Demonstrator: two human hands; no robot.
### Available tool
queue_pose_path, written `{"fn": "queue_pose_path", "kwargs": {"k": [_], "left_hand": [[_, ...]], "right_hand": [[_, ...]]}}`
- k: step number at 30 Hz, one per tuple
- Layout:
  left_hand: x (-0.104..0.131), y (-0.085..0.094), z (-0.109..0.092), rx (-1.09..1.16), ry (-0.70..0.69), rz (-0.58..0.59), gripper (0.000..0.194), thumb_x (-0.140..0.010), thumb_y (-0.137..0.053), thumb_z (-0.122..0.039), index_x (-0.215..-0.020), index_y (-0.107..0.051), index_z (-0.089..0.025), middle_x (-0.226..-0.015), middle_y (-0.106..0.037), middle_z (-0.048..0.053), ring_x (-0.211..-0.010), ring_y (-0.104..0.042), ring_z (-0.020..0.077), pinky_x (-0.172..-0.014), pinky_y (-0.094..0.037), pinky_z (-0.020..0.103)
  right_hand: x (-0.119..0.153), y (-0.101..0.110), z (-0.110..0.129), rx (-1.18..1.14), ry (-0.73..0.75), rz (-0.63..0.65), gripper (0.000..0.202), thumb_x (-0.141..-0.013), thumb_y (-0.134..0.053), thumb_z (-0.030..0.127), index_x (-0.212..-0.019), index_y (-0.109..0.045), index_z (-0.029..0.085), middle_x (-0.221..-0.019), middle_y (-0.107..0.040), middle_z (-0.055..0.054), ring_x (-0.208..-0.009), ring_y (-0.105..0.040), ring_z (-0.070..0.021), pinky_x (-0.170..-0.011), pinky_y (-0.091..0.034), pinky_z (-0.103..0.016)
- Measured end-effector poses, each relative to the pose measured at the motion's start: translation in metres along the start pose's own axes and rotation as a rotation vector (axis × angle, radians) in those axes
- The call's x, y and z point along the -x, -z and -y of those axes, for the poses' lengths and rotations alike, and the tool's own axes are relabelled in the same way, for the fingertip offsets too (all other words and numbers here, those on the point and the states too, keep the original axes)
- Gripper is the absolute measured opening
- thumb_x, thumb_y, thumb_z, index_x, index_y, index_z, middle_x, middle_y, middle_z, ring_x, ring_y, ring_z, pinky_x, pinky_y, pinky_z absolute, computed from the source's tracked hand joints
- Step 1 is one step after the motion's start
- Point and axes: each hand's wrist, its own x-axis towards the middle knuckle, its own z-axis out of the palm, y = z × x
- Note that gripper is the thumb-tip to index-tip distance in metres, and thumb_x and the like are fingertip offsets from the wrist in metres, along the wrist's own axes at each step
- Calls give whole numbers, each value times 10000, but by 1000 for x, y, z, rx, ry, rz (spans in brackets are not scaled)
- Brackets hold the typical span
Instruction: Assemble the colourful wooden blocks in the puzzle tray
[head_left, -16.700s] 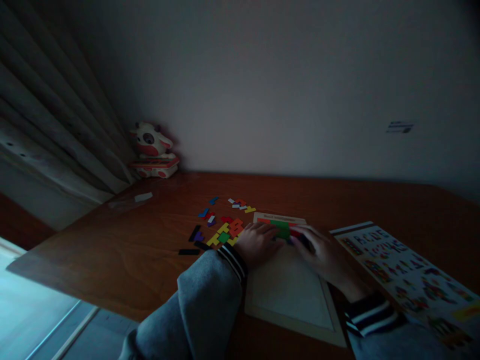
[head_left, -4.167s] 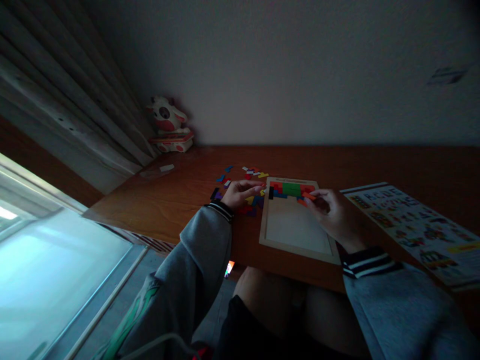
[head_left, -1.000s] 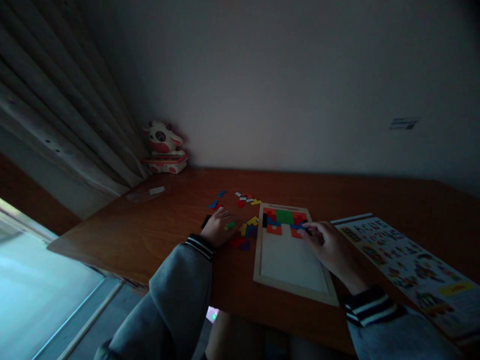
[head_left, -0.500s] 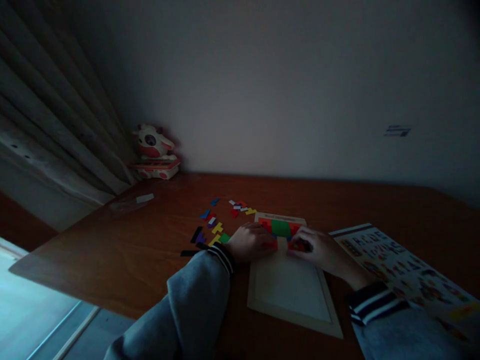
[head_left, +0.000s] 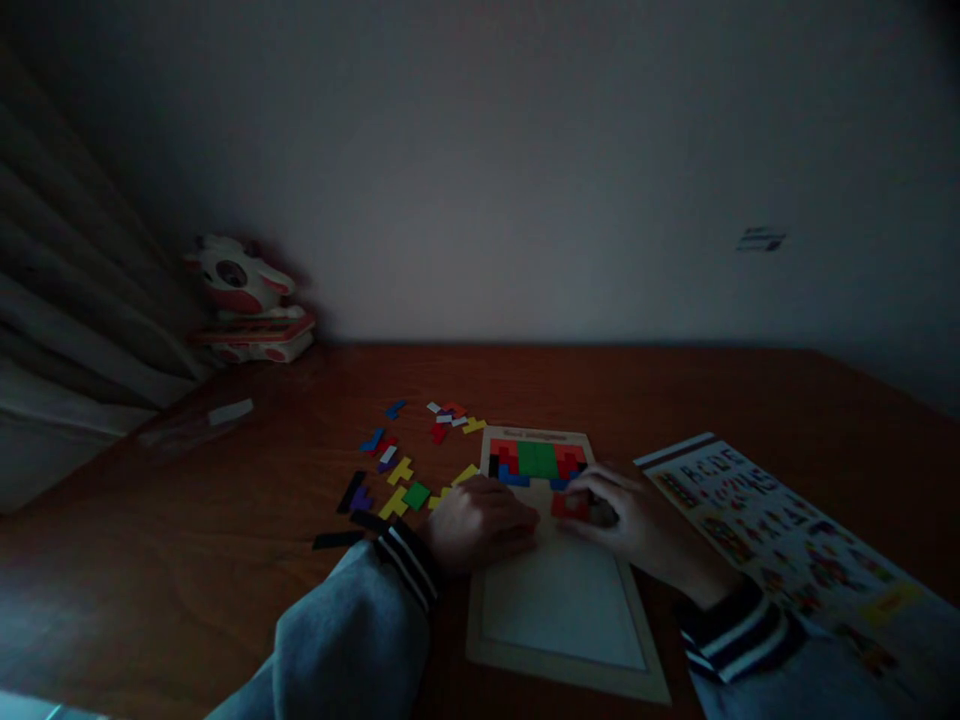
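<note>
A pale wall [head_left: 480, 180] rises behind the far edge of a brown wooden table [head_left: 225, 510], and a curtain [head_left: 60, 330] hangs beyond the table's left edge. Toward the table's near right corner lies a printed sheet [head_left: 810, 580] of letters and coloured figures. Left of it, running toward the near edge, is a framed board [head_left: 568, 682], its lower part bare. A toy cow [head_left: 251, 305] sits at the table's far left corner.

The person's left hand [head_left: 480, 525] lies palm down across the board's left edge, fingers bent; a bit of red shows at its fingertips, but whether it grips anything cannot be told. The right hand [head_left: 626, 515] reaches over the board's right edge and pinches a red piece [head_left: 570, 506] between thumb and fingers, just below the filled rows.

Along the board's far edge, a green block [head_left: 538, 460] sits between red and blue pieces, with a black piece [head_left: 493, 467] near the left corner. Loose pieces are scattered left of the board: black strips [head_left: 337, 540], a green square [head_left: 416, 496], yellow, purple, blue, red and white ones.
</note>
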Motion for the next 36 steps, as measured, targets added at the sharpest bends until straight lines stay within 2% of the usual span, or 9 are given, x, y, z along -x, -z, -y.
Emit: {"fn": "queue_pose_path", "kwargs": {"k": [4, 7, 10, 15, 19, 21, 28, 32, 36], "left_hand": [[-1, 0, -3, 18, -26, 28, 242, -969, -549, -337, -1067, -696, -171, -1001, -747, 62, -913, -689, 183, -839, -545, 307], [-1, -2, -4, 63, -74, 48, 218, -977, -524, -271, -1065, -692, -164, -1028, -747, 58, -959, -686, 180, -882, -546, 303], [-1, -4, -5, 151, -123, 55, 197, -976, -531, -250, -1040, -691, -154, -1056, -740, 55, -1013, -673, 168, -932, -531, 284], [-2, 0, -6, 85, -58, -4, 205, -958, -568, -318, -1015, -696, -169, -1005, -739, 60, -979, -669, 192, -881, -535, 319], [-2, 2, -6, -11, -16, 8, 251, -936, -594, -394, -1013, -696, -178, -982, -744, 58, -908, -680, 204, -817, -530, 342], [-1, 1, -6, 0, -32, 23, 255, -938, -590, -399, -1020, -695, -182, -970, -748, 55, -918, -683, 198, -827, -525, 332], [2, 6, -6, 110, -115, 69, 187, -921, -558, -204, -1054, -688, -183, -997, -753, 57, -1009, -682, 187, -907, -518, 333], [11, 19, 1, 212, -111, 118, 196, -909, -577, -216, -1066, -689, -180, -1022, -746, 88, -1027, -681, 198, -945, -530, 357], [18, 26, 7, 240, -61, 80, 197, -926, -600, -263, -1071, -693, -168, -1045, -742, 106, -1015, -692, 196, -907, -560, 337]], "right_hand": [[3, 1, -7, 21, 40, 42, 217, -844, -693, 456, -907, -686, 249, -950, -687, -34, -923, -644, -221, -831, -492, -373], [7, 2, -9, -28, 42, 86, 194, -852, -686, 421, -939, -690, 248, -975, -687, -39, -914, -642, -203, -814, -498, -345], [11, 4, -9, -75, 17, 127, 264, -823, -713, 426, -1011, -683, 242, -953, -686, -40, -857, -641, -188, -767, -506, -319], [14, 9, -6, -79, -36, 106, 460, -781, -732, 513, -1138, -649, 236, -1011, -665, -57, -887, -625, -203, -775, -509, -335], [11, 10, 0, -43, -28, 112, 431, -772, -733, 541, -1077, -691, 241, -1031, -654, -59, -976, -614, -231, -847, -499, -373], [10, 9, 3, -47, -25, 123, 384, -792, -725, 522, -1059, -708, 247, -1010, -654, -53, -981, -614, -227, -863, -497, -373], [11, 6, 5, -96, 22, 149, 245, -866, -673, 345, -1087, -716, 250, -1031, -651, -53, -1005, -612, -205, -896, -506, -354], [13, 3, 3, -126, 45, 168, 280, -859, -661, 295, -1133, -714, 273, -1065, -627, -59, -1033, -598, -208, -920, -501, -365], [13, -1, 8, -139, 52, 221, 306, -850, -632, 209, -1126, -723, 304, -1154, -582, -65, -1093, -577, -207, -970, -485, -385]]}}
